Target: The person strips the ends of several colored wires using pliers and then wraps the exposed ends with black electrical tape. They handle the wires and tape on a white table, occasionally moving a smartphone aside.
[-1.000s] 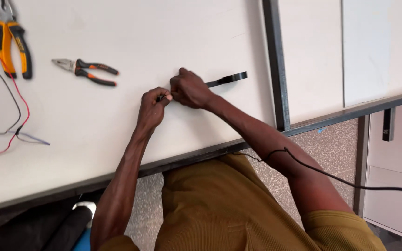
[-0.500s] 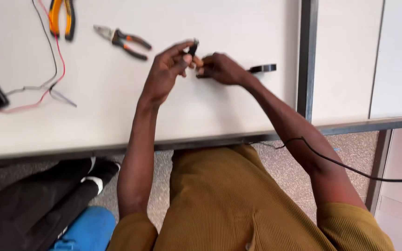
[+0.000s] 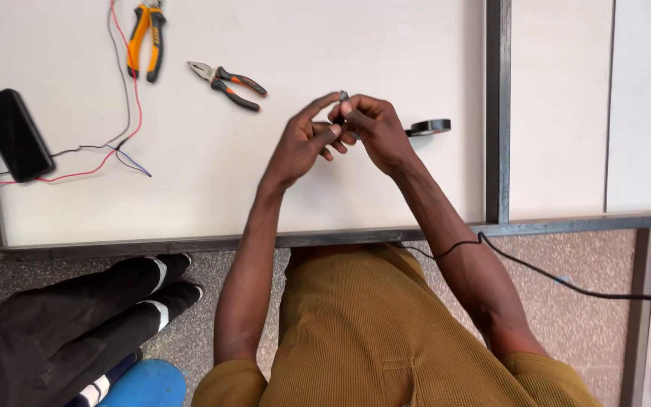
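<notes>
- left hand (image 3: pixel 304 143) and right hand (image 3: pixel 374 128) meet above the white table (image 3: pixel 325 196), a bit right of frame centre, fingertips touching each other
- small dark piece (image 3: pixel 343 96) pinched between both hands' fingertips, sticking up at 12 o'clock from them; too small to tell what it is
- left hand: index finger and thumb closed on the small dark piece, other fingers curled loosely under
- right hand: thumb and forefingers clenched on the same piece from the 3 o'clock side, knuckles up
- black tape roll (image 3: pixel 429 126) lies flat on the table at 3 o'clock of the right hand, just beside it, partly hidden by the hand
- small pliers (image 3: pixel 227 78) with dark handles trimmed orange at 10 o'clock of the hands, well apart, jaws pointing to 10 o'clock
- bigger orange-handled pliers (image 3: pixel 147 38) at 11 o'clock near top edge, top cut off by frame
- red, grey and dark loose wires (image 3: pixel 118 120) run from top edge down to 9 o'clock side
- black phone (image 3: pixel 16 134) at far 9 o'clock, wires reach it
- black cable (image 3: pixel 566 285) hangs off the table edge at 5 o'clock, crossing the right forearm
- another person's dark trouser legs (image 3: pixel 77 316) at 7 o'clock below the table
</notes>
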